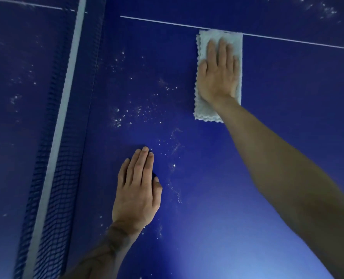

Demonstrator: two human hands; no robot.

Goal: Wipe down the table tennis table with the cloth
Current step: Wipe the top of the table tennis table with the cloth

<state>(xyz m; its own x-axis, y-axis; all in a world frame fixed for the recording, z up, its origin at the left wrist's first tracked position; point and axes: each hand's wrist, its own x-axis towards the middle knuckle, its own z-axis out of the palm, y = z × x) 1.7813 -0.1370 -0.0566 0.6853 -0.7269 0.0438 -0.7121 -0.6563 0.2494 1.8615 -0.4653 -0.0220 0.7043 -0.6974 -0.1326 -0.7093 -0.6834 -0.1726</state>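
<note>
The blue table tennis table point(197, 158) fills the view. A folded pale grey cloth point(202, 109) lies on it at the upper right, its far end touching the thin white centre line point(159, 22). My right hand point(218, 71) presses flat on the cloth with straight fingers. My left hand point(137, 188) rests flat on the bare table surface, lower and to the left, fingers straight and together. White dust specks point(126, 115) are scattered between the two hands and near the net.
The dark net point(52, 158) with its white top band point(60, 121) runs along the left side, from top to bottom of the view. Beyond it lies the other half of the table, also speckled. More specks show at the top right point(324, 9).
</note>
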